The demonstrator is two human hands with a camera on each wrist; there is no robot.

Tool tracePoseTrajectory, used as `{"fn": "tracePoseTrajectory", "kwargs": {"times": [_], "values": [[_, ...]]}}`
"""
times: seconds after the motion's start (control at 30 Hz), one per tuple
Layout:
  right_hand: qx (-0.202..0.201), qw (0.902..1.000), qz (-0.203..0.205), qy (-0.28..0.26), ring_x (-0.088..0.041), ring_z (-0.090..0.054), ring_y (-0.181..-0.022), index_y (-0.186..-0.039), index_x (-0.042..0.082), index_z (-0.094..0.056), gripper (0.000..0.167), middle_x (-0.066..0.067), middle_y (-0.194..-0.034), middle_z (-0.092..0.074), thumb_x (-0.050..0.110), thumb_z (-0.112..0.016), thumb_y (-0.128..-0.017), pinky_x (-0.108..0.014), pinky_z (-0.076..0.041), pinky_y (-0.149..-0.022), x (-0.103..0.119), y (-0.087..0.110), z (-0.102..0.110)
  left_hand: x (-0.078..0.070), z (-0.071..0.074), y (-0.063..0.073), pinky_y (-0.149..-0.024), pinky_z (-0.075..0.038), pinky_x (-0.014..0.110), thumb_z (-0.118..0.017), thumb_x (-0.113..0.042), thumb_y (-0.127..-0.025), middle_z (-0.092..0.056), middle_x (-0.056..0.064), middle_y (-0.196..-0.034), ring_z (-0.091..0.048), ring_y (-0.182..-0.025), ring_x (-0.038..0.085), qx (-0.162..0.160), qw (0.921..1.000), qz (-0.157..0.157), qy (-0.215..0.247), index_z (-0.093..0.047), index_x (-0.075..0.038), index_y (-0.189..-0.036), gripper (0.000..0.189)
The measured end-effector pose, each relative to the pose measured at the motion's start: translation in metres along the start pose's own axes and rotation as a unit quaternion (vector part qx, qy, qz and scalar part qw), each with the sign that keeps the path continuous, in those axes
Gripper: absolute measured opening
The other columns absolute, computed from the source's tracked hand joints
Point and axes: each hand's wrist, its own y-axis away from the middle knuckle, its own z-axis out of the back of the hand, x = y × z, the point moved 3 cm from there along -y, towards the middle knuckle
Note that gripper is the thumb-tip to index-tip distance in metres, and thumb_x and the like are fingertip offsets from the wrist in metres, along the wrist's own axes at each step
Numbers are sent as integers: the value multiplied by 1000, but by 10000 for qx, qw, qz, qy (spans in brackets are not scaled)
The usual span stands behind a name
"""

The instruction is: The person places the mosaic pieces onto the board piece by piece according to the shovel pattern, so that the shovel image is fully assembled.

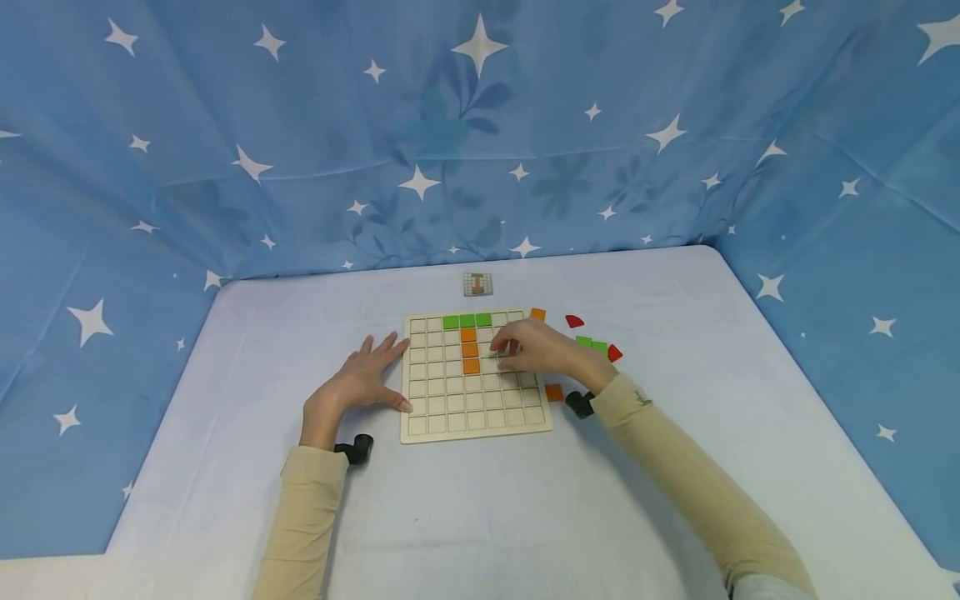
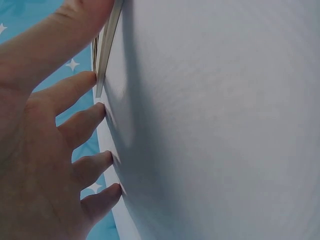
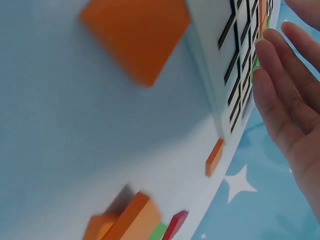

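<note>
A pale wooden grid board [image 1: 477, 423] lies on the white table. Three green square tiles [image 1: 467, 321] sit side by side in its far row, and a column of three orange square tiles [image 1: 469, 350] runs down from the middle one. Fingers spread, my left hand [image 1: 358, 377] rests at the board's left edge; in the left wrist view its thumb and index finger touch that edge. Over the board, just right of the orange column, is my right hand [image 1: 542, 346]. Its fingers bend loosely, and no tile shows between them in the right wrist view.
Beyond the board lies a small pattern card [image 1: 477, 284]. To the board's right are loose orange tiles [image 1: 554, 392], green tiles [image 1: 591, 343] and red quarter-round pieces [image 1: 574, 321]. A blue star-patterned curtain [image 1: 420, 150] surrounds the table's far side and flanks.
</note>
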Motion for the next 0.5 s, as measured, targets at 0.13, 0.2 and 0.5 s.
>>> {"fn": "tracePoseTrajectory", "kwargs": {"times": [0.13,0.2,0.5], "values": [[-22,10000,-19,16,-14,-66,-89,-114,4,-76,25,-6,-109,-74,15,-79,-91,-29,-59,-83,-7,9,2,0,0,0,-125,-4,69,-92,-37,-75,-7,16,-173,7,-158,47,9,10000,15,20,-22,-13,-166,116],[-20,10000,-48,36,-14,-65,-89,-113,5,-76,25,-5,-108,-75,16,-80,-91,-29,-59,-84,-10,14,3,0,1,1,-125,-4,69,-92,-36,-75,-8,16,-173,7,-158,47,-3,10000,31,22,-22,-13,-165,117],[-16,9997,-228,34,-14,-64,-88,-112,5,-75,26,-4,-107,-74,15,-81,-89,-28,-58,-80,-18,36,6,1,1,0,-125,-5,69,-93,-37,-74,-8,15,-173,6,-158,47,-45,10000,63,1,-23,-13,-165,117]]}}
